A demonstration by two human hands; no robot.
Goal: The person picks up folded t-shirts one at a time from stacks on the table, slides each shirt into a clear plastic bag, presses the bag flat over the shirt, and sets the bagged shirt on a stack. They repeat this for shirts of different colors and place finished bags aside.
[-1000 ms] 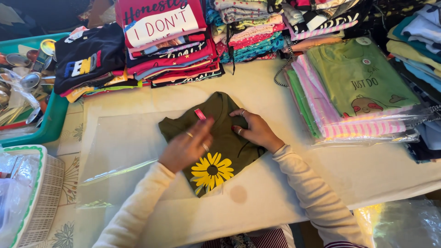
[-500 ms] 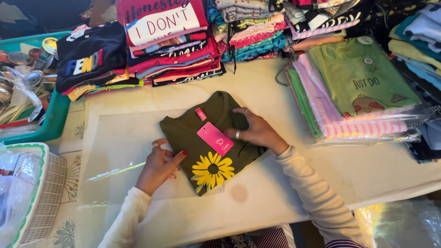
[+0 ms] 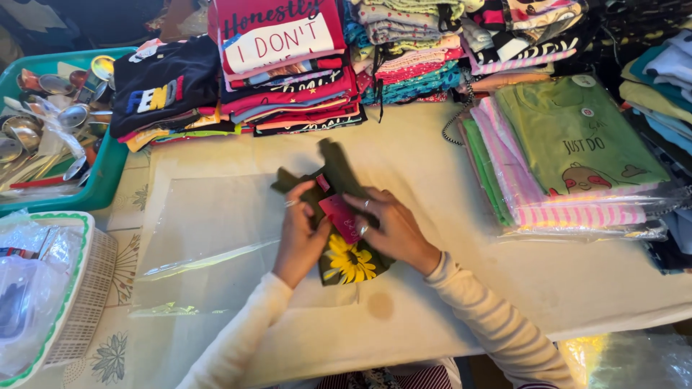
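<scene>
Dark olive shirt [image 3: 333,189] with sunflower print lying folded on the cream table [image 3: 447,166], beside a clear plastic bag [image 3: 209,245]. Left hand [image 3: 301,234] and right hand [image 3: 388,229] pressed flat on the shirt, fingers around a pink tag [image 3: 339,214]; pinched or merely touched, hard to tell.

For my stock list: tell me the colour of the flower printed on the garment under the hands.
Yellow petals, dark centre, on the dark olive garment; head view.

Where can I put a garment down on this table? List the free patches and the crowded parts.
Free: the cloth right of the dark green shirt, up to the bagged shirts; also the strip between that shirt and the folded stacks. The clear plastic sheet lies flat left of the left hand. Crowded: the back row of stacks, the green tray and the white basket.
</scene>
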